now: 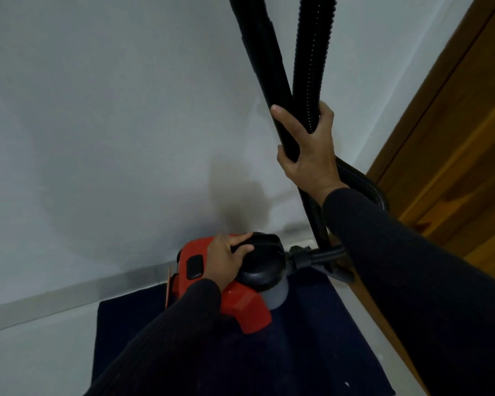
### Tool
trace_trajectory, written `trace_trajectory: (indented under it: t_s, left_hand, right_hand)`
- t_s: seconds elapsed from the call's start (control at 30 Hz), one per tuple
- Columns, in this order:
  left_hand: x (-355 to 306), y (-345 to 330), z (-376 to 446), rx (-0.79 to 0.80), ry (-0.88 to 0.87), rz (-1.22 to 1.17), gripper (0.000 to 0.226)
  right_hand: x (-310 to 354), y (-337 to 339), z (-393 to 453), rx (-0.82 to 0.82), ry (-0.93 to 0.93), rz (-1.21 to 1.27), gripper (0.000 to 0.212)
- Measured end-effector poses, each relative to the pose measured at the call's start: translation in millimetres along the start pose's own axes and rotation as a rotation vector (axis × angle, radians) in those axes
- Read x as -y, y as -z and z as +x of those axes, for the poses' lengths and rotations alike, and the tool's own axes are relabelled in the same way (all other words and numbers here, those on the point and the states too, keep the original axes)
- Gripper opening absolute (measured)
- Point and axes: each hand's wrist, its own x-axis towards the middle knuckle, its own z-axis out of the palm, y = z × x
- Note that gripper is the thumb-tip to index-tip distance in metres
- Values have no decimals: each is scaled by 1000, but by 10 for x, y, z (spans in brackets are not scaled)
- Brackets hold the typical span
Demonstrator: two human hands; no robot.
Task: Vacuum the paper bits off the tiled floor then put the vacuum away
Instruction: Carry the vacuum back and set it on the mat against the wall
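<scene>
- Head view, left hand (pixel 228 260): fingers curled over the black carry handle (pixel 257 242) on top of the vacuum (pixel 240 298), thumb tucked under the handle's near edge. A dark sleeve (pixel 166 332) covers the arm up to the wrist.
- Vacuum: red body with a black rectangular button (pixel 195 267) on its upper face, a black rounded front section and a grey base. It is above a dark blue mat (pixel 312 338), close to the wall; whether it touches the mat or is held just clear of it cannot be told.
- Right hand (pixel 309 150): raised well above the vacuum, fingers and thumb wrapped round both the smooth black wand (pixel 257 52) and the ribbed black hose (pixel 312 52), gripping the two together where they cross. Above the hand they spread apart and run out of the top of the frame.
- Hose below the hand: it loops out to the right behind the right sleeve (pixel 412 267), then comes back low and joins the black front section of the vacuum at a connector (pixel 300 258).
- Wand below the hand: it runs down behind the right forearm toward the floor beside the vacuum; its lower end is hidden.
- Surroundings: a pale wall (pixel 112 110) with a grey skirting strip (pixel 69 295) along its foot, and a brown wooden door (pixel 455 152) on the right. The mat lies in the corner between wall and door, with a small white speck (pixel 347 384) near its lower right edge.
</scene>
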Motion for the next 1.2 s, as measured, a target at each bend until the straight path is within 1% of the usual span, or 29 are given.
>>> trace_trajectory:
  t_s: [0.27,0.4,0.53,0.67,0.77,0.87,0.93,0.97,1.1,1.13,1.2]
  left_hand:
    - [867,-251,-163,-33,74,-12,33]
    - [1117,-260,-269,-78,90,0,34]
    - [1285,-215,-316,-138,127,-45,33]
    - [1340,-205,-309,-147,124,-79,31]
    - [1347,-148,-324,-105,126,-85,32]
    - [1351,-18,-360,26,137,-75,35]
    - [1352,96,-348,139,108,-27,39]
    - [1339,163,-327,165,89,1,42]
    - [1226,452,-167,127,50,43,48]
    - [1143,526,-139,91,37,5,47]
    - [866,687,-67,-65,15,-188,43]
  right_hand:
    - [120,-525,-483,14,70,61,82]
    - [208,-727,-584,46,121,56,80]
    - [304,-897,-653,89,166,40,78]
    - [383,-1072,-750,127,200,4,78]
    - [438,-1150,-797,124,219,-17,78]
    - [494,-1164,-817,122,222,-12,79]
    - [539,-1151,-816,119,215,-10,79]
    - [560,-1144,-813,121,208,-14,79]
    - [638,-1109,-797,126,165,-20,79]
    - [653,-1100,-802,128,161,-22,79]
    - [685,-1065,-808,126,157,-20,79]
